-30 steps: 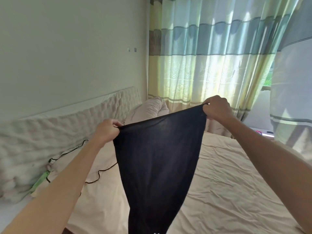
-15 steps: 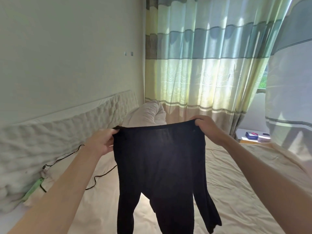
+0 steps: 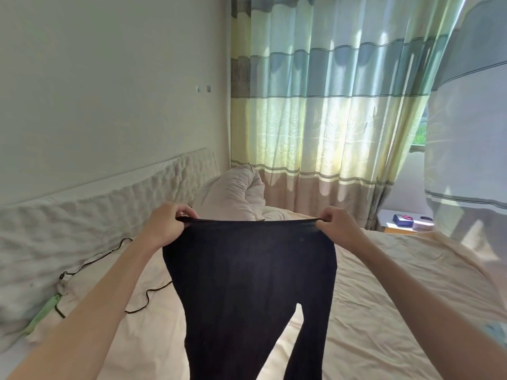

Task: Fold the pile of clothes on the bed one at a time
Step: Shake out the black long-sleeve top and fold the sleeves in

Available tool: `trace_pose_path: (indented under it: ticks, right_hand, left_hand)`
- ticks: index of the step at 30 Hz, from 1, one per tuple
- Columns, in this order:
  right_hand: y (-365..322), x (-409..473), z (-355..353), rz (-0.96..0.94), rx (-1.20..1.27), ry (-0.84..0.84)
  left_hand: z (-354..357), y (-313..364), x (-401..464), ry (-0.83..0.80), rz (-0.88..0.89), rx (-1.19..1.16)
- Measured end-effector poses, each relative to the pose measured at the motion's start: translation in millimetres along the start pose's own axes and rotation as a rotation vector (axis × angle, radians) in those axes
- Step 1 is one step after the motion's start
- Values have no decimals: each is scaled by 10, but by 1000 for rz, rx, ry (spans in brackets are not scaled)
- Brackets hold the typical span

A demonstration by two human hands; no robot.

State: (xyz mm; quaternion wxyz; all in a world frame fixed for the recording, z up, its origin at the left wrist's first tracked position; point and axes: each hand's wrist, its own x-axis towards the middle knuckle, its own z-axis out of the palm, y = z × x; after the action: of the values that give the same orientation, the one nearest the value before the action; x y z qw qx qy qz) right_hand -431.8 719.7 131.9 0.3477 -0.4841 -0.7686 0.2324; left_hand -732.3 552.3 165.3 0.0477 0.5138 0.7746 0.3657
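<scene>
A pair of thin black leggings [image 3: 249, 283] hangs in the air in front of me, waistband stretched level at the top, both legs dangling past the bottom of the view. My left hand [image 3: 167, 223] grips the left end of the waistband with curled fingers. My right hand [image 3: 338, 224] pinches the right end. Below lies the bed [image 3: 370, 311] with its wrinkled cream sheet. No pile of other clothes shows in the view.
A padded white headboard [image 3: 90, 220] runs along the left wall, with a black cable [image 3: 142, 300] and a green item [image 3: 44, 314] beside it. A rolled quilt [image 3: 233, 193] lies at the far end. Striped curtains [image 3: 329, 105] hang behind; a small table [image 3: 403, 222] stands far right.
Both hands came down and drew level, so the waistband now sits flat instead of slanting. The leggings opened out and the two legs now hang apart.
</scene>
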Motion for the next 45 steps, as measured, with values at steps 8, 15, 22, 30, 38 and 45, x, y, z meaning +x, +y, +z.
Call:
trace_pose_path:
  ticks: [8, 15, 22, 30, 38, 45]
  right_hand:
    - [130, -233, -17, -21, 225, -19]
    - [583, -552, -110, 211, 339, -759]
    - [1265, -892, -116, 308, 485, -737]
    - [1147, -1334, 3, 24, 236, -169]
    - [809, -1503, -463, -87, 278, -89]
    - [404, -1248, -1026, -162, 326, 159]
  left_hand:
    - [218, -283, -312, 55, -291, -433]
    - [523, -532, -873, -475, -217, -245]
    - [692, -677, -1297, -646, -207, -105]
    - [1029, -408, -1608, 65, -148, -162]
    - [922, -11, -1874, 362, -17, -224]
    - [443, 416, -1539, 502, 151, -242]
